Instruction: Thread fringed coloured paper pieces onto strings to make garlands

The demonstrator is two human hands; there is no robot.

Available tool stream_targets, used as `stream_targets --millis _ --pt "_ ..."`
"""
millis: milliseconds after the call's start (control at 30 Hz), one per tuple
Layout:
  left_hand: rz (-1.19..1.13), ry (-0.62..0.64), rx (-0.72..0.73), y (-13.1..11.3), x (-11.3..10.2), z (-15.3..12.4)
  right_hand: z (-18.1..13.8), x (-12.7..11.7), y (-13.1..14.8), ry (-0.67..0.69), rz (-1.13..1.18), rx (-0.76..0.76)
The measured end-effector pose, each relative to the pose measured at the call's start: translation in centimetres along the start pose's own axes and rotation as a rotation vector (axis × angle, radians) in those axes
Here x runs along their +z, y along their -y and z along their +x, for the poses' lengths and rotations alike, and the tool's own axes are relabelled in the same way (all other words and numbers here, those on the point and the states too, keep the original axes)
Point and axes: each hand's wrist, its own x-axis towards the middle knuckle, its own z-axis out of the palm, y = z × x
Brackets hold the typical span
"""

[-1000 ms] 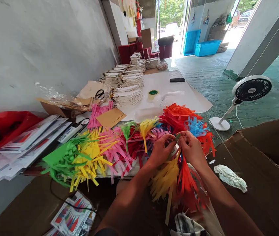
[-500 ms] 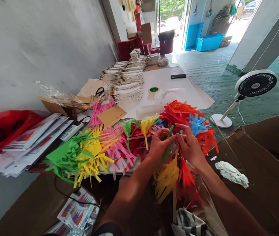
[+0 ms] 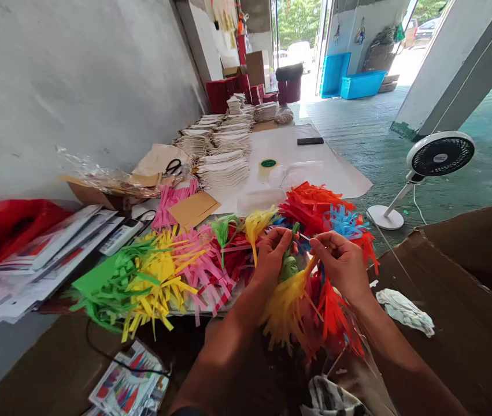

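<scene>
My left hand is closed on the twisted top of a green paper tassel, whose strips hang below the fingers. My right hand pinches a white string that runs across to the green tassel's top. Beneath the hands hang a yellow tassel and a red-orange tassel; how they are attached is hidden. On the table just beyond my left hand lie another yellow tassel and a small green tassel.
Fringed green, yellow and pink paper strips cover the table's near edge. Orange fringe and blue fringe lie behind my right hand. Farther back are a tape roll, a phone and stacked white bundles. A fan stands right.
My hands have drawn apart, and a length of white string now shows between them. More of the green tassel is visible. The view has shifted slightly.
</scene>
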Motion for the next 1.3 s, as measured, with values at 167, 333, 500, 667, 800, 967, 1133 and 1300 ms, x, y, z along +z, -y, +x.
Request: stream_targets --millis 167,333,500,667,800,967,1133,1300 --pt "0.05 -0.022 -0.031 0.15 -0.06 0.16 -0.48 0.29 0.04 -0.016 -0.074 -0.046" --pt "0.087 -0.009 -0.013 0.09 0.16 0.03 -0.32 0.47 -0.05 -0.025 -0.108 -0.057" --pt "0.1 -0.011 0.004 0.19 0.16 -0.05 -0.16 0.41 -0.17 -0.03 -0.135 -0.056" --pt "0.067 -0.024 0.001 0.41 -0.07 0.09 -0.11 0.32 -0.25 -0.028 -0.12 -0.022" --pt "0.04 -0.027 -0.017 0.55 -0.15 0.19 -0.17 0.33 -0.15 -0.011 -0.133 -0.032" --pt "0.06 -0.022 -0.051 0.65 -0.05 0.1 -0.16 0.42 0.12 -0.032 -0.176 -0.073" --pt "0.02 -0.022 -0.064 0.56 0.05 0.01 -0.12 0.54 0.21 -0.057 -0.186 -0.083" --pt "-0.039 -0.01 -0.108 0.32 0.1 0.06 -0.35 0.6 0.19 0.002 -0.162 -0.081"
